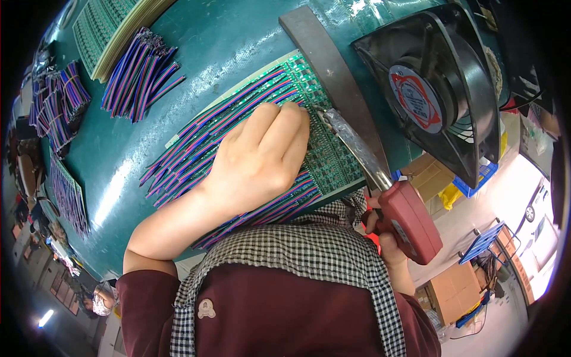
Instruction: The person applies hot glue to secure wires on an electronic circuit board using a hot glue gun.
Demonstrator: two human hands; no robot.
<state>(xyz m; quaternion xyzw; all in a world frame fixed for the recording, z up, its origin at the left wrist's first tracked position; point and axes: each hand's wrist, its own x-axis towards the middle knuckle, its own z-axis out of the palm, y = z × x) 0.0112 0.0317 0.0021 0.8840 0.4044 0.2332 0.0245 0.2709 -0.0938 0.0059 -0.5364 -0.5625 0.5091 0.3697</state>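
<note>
A green circuit board panel (333,160) lies on the table before me, with rows of multicoloured ribbon wires (196,143) running left from it. My left hand (267,146) rests over the wires with its fingers curled closed near the board's pads. Its fingertips are turned away, so whatever they pinch is hidden. In my right hand (389,247) is a red soldering gun (410,220), gripped by its handle, mostly hidden behind the body. Its metal barrel points up and left over the board, the tip close to my left fingertips. I cannot tell whether it touches the board.
A dark curved bar (333,65) lies along the board's far right side. Beyond it stands a black fan (428,89). Loose ribbon wires (140,77), tied wire bundles (59,107) and a stack of green panels (110,35) are at the left. A cardboard box (455,291) sits lower right.
</note>
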